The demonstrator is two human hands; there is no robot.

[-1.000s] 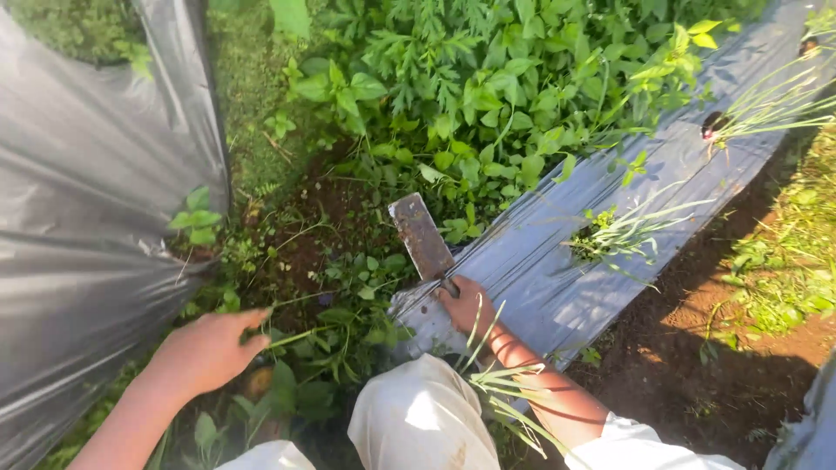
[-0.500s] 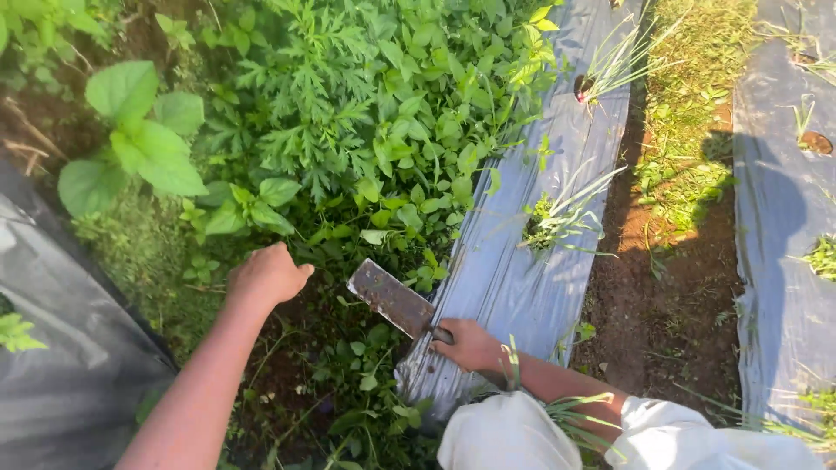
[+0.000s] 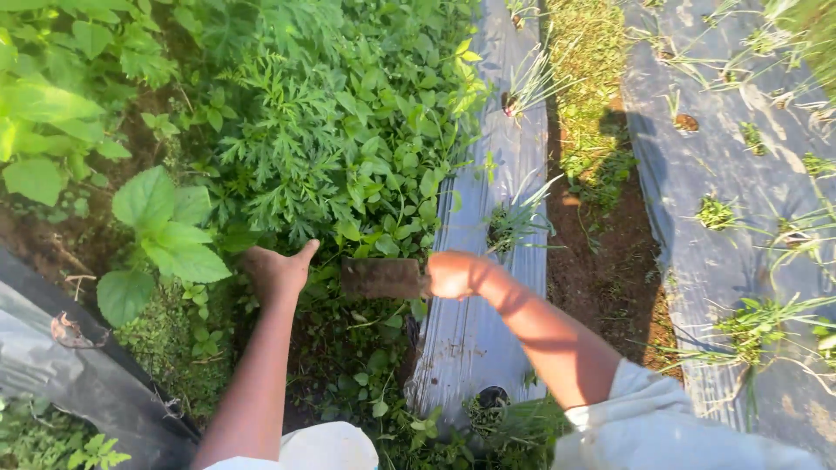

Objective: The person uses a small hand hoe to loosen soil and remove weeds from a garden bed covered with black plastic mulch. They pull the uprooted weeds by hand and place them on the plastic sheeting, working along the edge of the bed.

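Between two strips of grey plastic mulch, at about six o'clock from a thick bank of weeds (image 3: pixel 348 130), the work looks only partly done, by my reading. Near the bottom of the view the furrow shows some dark soil (image 3: pixel 305 365) among low small-leaved growth, which suggests a little clearing, while the dense leafy stand from ten to one o'clock is uncut. The left hand (image 3: pixel 277 270) is closed on a clump of stems at the foot of that stand, thumb pointing toward two o'clock. The right hand (image 3: pixel 455 274) is wrapped tight around the handle of a rusty broad-bladed knife (image 3: pixel 381 278), whose blade lies level and points toward nine o'clock, just beside the left hand. Thin-leaved seedlings (image 3: pixel 514 222) stand in holes in the mulch sheet (image 3: pixel 475 339) at three o'clock from the blade.
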